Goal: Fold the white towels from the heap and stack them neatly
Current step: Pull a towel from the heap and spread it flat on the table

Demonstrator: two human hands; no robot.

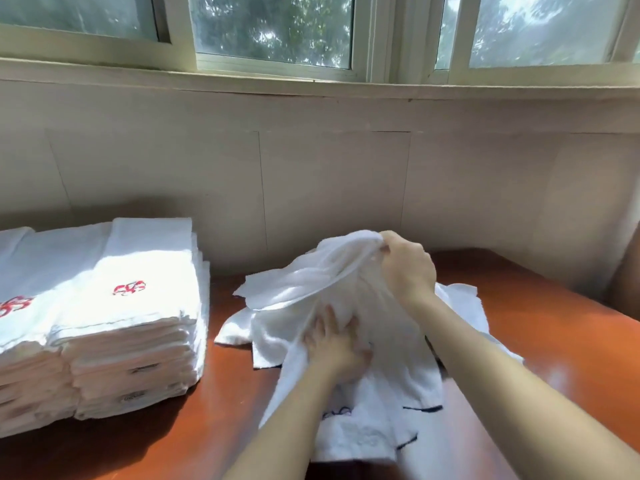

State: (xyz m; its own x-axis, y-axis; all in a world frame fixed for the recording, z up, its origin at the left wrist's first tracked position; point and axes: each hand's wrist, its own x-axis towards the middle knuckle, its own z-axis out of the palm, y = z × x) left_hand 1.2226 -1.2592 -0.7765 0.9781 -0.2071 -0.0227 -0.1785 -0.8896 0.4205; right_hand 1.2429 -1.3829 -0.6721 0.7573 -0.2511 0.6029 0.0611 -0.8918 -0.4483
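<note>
Clearly the step in hand is drawing one towel out of the heap, before any fold is made. The right hand (408,268) is raised, its fingers curled and pinching the bunched upper edge of a white towel (311,282), which hangs from that grip in loose drapes. The left hand (337,344) sits lower, its fingers spread up into the cloth. Whether it grips a fold or only presses the fabric down cannot be told, since cloth hides part of it.

Under both hands lies the heap (374,427), crumpled on the reddish-brown counter (536,341), with some dark stitching showing near its front edge. Well apart to the left stand two stacks of folded towels side by side. The nearer stack (138,306) has a red embroidered mark (129,288) on top, and the farther stack (24,306) is cut by the frame's edge.

The next move likely calls for finding a second corner with the left hand, lifting the towel clear of the others, and spreading it flat on bare counter so the edges can be matched.
</note>
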